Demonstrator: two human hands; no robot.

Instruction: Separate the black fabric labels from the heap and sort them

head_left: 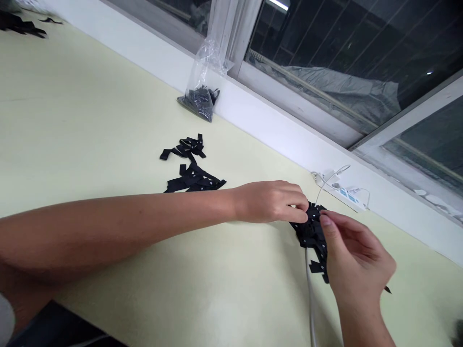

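Note:
A heap of black fabric strips [311, 233] with small white marks lies on the table, between my two hands. My left hand [277, 201] reaches across from the left with its fingers curled down at the heap's upper left edge; what its fingertips grip is hidden. At the heap's upper right, my right hand [356, 246] pinches with thumb and forefinger at the end of a black strip. Left of the heap, partly behind my left forearm, lies a second pile of black strips [193, 178]. A smaller loose cluster of strips [188, 146] is just beyond it.
A clear plastic bag [202, 91] holding black strips leans against the white ledge. Near the window, a white power strip [342, 193] has plugs in it. A pale cable [310, 299] runs down the table past the heap. More black strips [21, 25] lie far left.

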